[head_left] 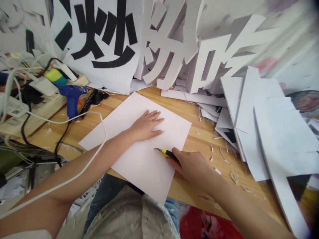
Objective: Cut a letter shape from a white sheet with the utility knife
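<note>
A large white sheet (124,116) lies at an angle on the wooden table (199,139), its near corner reaching past the table's front edge. My left hand (147,126) rests flat on the upper middle of the sheet, fingers spread, holding nothing. Below and to the right of it, my right hand (186,162) is closed around a yellow and black utility knife (169,153). The knife's blade points left, its tip at the sheet's surface. Faint lines show on the sheet near the blade.
A blue glue gun (72,99), a black marker (87,104) and a power strip (32,109) with tangled cables sit at the left. Large white cut-out characters (171,43) stand behind. White board pieces (281,132) pile up at the right. A white cable crosses above my left forearm.
</note>
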`<action>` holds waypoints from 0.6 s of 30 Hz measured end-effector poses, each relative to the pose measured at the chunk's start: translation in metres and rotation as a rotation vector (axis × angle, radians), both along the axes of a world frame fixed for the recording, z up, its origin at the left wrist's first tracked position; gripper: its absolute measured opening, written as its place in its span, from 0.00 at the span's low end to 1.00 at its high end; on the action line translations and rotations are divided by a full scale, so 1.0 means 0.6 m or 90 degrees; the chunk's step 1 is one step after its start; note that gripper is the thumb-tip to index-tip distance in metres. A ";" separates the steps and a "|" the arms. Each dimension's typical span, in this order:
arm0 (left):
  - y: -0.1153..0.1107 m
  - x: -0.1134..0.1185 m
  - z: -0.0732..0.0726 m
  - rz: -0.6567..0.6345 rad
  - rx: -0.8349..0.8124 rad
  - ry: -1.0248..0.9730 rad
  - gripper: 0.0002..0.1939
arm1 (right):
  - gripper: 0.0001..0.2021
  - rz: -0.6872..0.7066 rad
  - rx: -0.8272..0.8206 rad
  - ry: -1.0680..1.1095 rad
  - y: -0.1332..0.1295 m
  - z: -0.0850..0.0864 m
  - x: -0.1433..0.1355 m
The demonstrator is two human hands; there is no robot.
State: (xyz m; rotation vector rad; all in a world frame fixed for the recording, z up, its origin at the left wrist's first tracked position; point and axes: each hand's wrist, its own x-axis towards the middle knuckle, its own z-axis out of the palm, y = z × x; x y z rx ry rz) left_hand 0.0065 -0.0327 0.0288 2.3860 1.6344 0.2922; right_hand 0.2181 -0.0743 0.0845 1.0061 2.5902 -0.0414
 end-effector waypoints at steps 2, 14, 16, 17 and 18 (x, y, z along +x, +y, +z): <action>-0.001 0.000 0.000 0.000 0.000 -0.001 0.30 | 0.12 0.006 0.001 -0.005 -0.001 0.002 -0.003; -0.001 -0.001 0.003 0.003 -0.011 -0.008 0.30 | 0.10 0.062 0.000 -0.023 0.011 0.008 -0.009; -0.001 -0.002 0.002 0.002 -0.010 -0.012 0.30 | 0.10 0.066 -0.001 -0.029 0.016 0.008 -0.006; -0.001 -0.002 0.001 0.001 -0.007 -0.013 0.29 | 0.10 0.067 -0.001 -0.035 0.018 0.008 -0.003; 0.000 -0.003 0.001 0.001 -0.003 -0.015 0.29 | 0.09 0.069 0.000 -0.040 0.018 0.007 -0.001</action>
